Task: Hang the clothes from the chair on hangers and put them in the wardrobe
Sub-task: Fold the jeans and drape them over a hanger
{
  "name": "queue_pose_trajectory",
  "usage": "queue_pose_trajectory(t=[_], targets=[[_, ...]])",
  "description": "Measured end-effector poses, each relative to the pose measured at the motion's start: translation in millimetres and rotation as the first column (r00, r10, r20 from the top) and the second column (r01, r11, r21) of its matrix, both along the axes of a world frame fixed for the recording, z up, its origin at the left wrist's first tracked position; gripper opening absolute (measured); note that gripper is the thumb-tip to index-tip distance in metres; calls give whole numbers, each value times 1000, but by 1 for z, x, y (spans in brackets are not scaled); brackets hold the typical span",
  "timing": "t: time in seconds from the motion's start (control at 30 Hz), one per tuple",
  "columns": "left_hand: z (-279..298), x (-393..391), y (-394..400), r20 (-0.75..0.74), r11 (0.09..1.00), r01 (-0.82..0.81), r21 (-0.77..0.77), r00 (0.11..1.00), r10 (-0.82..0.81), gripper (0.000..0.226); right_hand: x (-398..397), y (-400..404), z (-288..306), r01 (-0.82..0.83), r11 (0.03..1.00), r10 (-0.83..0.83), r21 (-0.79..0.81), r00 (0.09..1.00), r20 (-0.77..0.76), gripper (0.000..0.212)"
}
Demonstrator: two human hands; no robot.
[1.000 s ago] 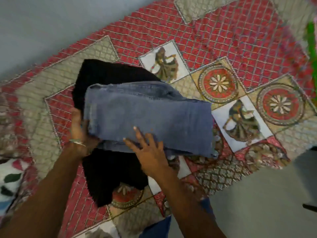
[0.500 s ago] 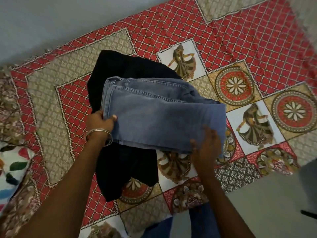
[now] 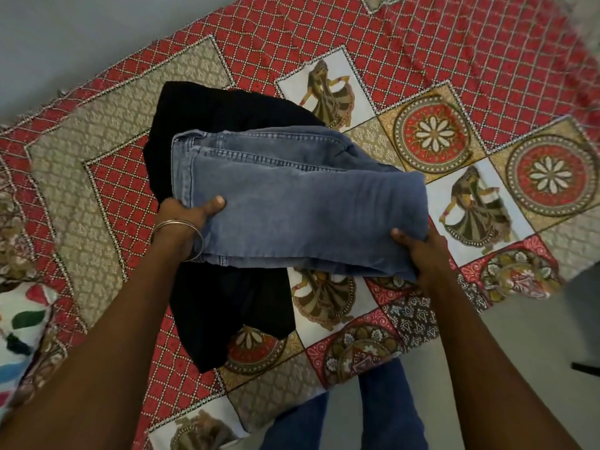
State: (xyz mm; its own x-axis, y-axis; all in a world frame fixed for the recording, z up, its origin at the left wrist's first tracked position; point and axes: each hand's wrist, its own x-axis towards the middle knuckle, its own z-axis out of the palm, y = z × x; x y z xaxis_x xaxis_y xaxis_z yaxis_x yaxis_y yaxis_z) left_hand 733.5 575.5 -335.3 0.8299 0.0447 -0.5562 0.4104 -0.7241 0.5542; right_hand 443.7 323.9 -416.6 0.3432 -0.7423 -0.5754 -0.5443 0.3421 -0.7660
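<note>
red patterned bedspread (image 3: pixel 406 43) with dancer and flower squares is covering the bed across most of the view, with grey floor (image 3: pixel 519 368) showing at the lower right and a colourful leaf-print pillow (image 3: pixel 19 329) lying at the left edge. folded blue jeans (image 3: pixel 292 203) are sitting on top of a black garment (image 3: pixel 227 303) that is spreading out beneath them on the bedspread. left hand (image 3: pixel 185 216) is gripping the jeans at their near left corner, thumb lying on top of the denim and the other fingers hidden under the fabric, a metal bangle (image 3: pixel 177 235) circling the wrist. right hand (image 3: pixel 422 251) is holding the near right corner, thumb pressing on the folded edge, the fingers tucked under the cloth out of sight. person's blue trouser legs (image 3: pixel 389 410) are showing at the bottom.
</note>
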Motion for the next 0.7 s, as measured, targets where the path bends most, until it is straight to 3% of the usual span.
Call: queue_pose_trajectory(t=[0.17, 0.33, 0.4, 0.47, 0.5, 0.53, 0.57, 0.6, 0.63, 0.7], targets=[[43, -23, -37, 80, 945, 2, -327, 996, 26, 44, -17, -29, 36, 142, 976, -131, -166, 989, 74, 15], [78, -55, -96, 91, 809, 170, -562, 985, -143, 17, -68, -77, 92, 213, 896, -231, -389, 973, 0, 28], [73, -62, -132, 87, 762, 220, -609, 974, -211, 13, -98, -108, 108, 256, 874, -284, -413, 959, -7, 36], [53, -74, -168, 53, 765, 229, -603, 967, -248, 22, -128, -139, 109, 210, 858, -298, -469, 947, -120, 57], [42, -74, -173, 67, 802, 257, -539, 962, -264, 35, -132, -146, 99, 130, 853, -280, -506, 931, -232, 69], [24, -86, -195, 112, 862, 353, -365, 935, -336, 52, -146, -160, 89, 31, 855, -274, -518, 875, -399, 76], [12, -91, -200, 160, 887, 456, -78, 884, -440, 68, -142, -165, 76, -107, 855, -245, -508, 780, -576, 80], [-6, -110, -222, 181, 777, 578, 250, 760, -624, 80, -151, -172, 63, -215, 856, -215, -471, 680, -701, 84], [-13, -120, -225, 204, 629, 600, 494, 624, -755, 88, -144, -165, 51, -295, 863, -139, -410, 642, -754, 87], [-27, -142, -240, 260, 382, 651, 656, 280, -924, 91, -132, -147, 24, -424, 844, 51, -329, 673, -738, 91]])
